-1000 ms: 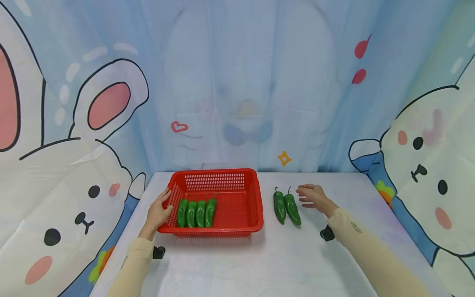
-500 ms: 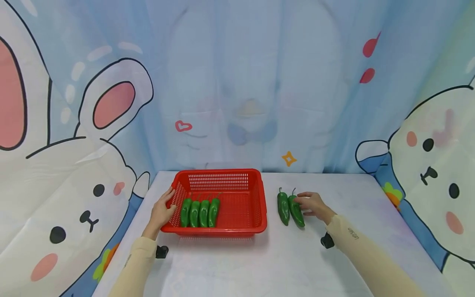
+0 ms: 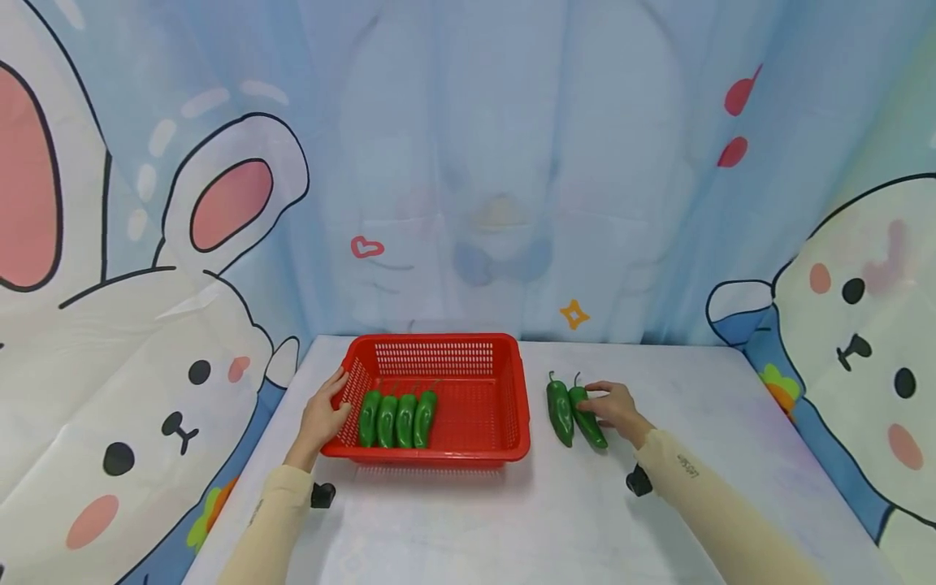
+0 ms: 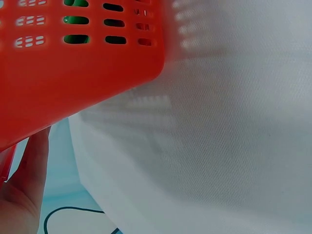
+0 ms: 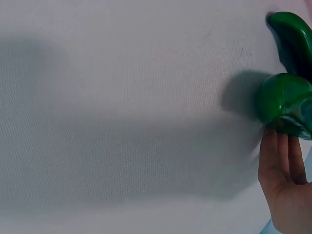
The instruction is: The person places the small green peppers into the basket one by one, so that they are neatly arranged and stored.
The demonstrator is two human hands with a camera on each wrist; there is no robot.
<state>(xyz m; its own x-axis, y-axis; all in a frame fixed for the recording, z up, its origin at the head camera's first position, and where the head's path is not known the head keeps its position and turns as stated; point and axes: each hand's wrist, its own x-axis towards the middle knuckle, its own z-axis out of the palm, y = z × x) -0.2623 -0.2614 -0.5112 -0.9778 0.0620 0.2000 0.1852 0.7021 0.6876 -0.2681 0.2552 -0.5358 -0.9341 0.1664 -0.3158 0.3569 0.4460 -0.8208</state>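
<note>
A red plastic basket [image 3: 475,451] with perforated walls stands on the white table, with several green chili peppers [image 3: 405,420] side by side in its left half. My left hand [image 3: 318,418] rests on the basket's left rim, fingers and thumb spread along it; in the left wrist view the basket wall hides part of the hand. Right of the basket lie two more green peppers. My right hand [image 3: 613,408] holds the right-hand pepper [image 3: 589,426] near its stem end, fingertips over it. The other pepper [image 3: 560,412] lies beside it, untouched.
The white table [image 3: 468,528] ends at a blue cloth backdrop [image 3: 483,162] with printed rabbits. A black wrist device [image 3: 322,495] sits at the left cuff, and a similar one [image 3: 639,480] at the right.
My right hand has moved left and down from beside the peppers onto the right-hand one, which now tilts slightly more. The left hand stays at the basket rim. The head view has shifted slightly.
</note>
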